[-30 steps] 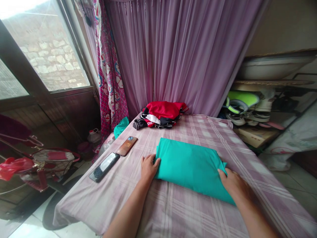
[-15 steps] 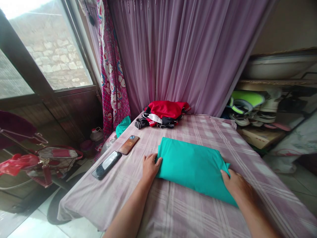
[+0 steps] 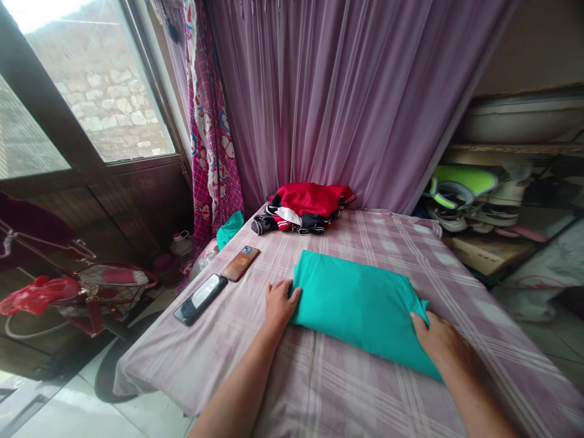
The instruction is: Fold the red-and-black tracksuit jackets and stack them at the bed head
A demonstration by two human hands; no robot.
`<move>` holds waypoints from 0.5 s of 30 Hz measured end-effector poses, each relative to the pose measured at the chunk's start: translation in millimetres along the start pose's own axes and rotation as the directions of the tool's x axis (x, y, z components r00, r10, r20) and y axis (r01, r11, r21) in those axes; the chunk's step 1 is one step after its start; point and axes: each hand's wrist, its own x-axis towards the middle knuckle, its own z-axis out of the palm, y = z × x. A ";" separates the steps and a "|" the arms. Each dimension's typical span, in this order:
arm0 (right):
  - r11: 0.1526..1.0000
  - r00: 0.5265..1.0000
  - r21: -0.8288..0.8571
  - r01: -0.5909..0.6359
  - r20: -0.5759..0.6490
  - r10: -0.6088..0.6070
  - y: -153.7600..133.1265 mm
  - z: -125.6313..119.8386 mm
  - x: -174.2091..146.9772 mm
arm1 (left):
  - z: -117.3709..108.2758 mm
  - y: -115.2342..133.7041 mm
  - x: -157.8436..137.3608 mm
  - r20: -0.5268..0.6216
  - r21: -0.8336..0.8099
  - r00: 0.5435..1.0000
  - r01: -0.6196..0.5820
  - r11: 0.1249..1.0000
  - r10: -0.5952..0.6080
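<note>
While flat under both hands (image 3: 279, 304), smooth teal cloth (image 3: 360, 307).

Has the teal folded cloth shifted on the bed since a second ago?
No. The teal folded cloth keeps its place beside the brown phone; only the camera moved.

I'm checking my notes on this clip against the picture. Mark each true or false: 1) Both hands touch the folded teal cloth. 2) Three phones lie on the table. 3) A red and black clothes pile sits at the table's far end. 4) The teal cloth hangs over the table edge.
1) True: the left hand is at one end of the folded teal cloth, the right hand at the other.
2) False: two phones, a dark phone and a brown phone.
3) True: the clothes pile lies by the curtain.
4) False: it lies flat on the table.
</note>
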 end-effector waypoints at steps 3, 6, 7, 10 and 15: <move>1.000 1.000 0.005 0.004 0.019 -0.004 0.7 -0.3 -0.2 | -0.7 0.7 -0.1 0.007 -0.001 1.000 0.001 1.000 -0.001; 1.000 1.000 0.023 0.005 0.022 -0.005 2.1 1.6 0.1 | -1.6 1.4 -0.5 0.010 0.002 1.000 -0.002 1.000 0.002; 1.000 1.000 0.031 0.005 0.019 -0.005 2.5 2.4 0.2 | -1.7 1.5 -0.6 0.010 0.002 1.000 -0.004 1.000 0.004; 0.999 1.000 0.044 0.008 0.005 -0.009 2.3 2.8 -0.4 | -1.6 0.7 -0.2 0.010 0.011 1.000 -0.011 1.000 0.011; 1.000 1.000 0.017 -0.014 0.016 0.013 -1.3 -3.0 -3.4 | 1.4 -3.3 0.9 -0.001 0.020 1.000 -0.018 1.000 0.018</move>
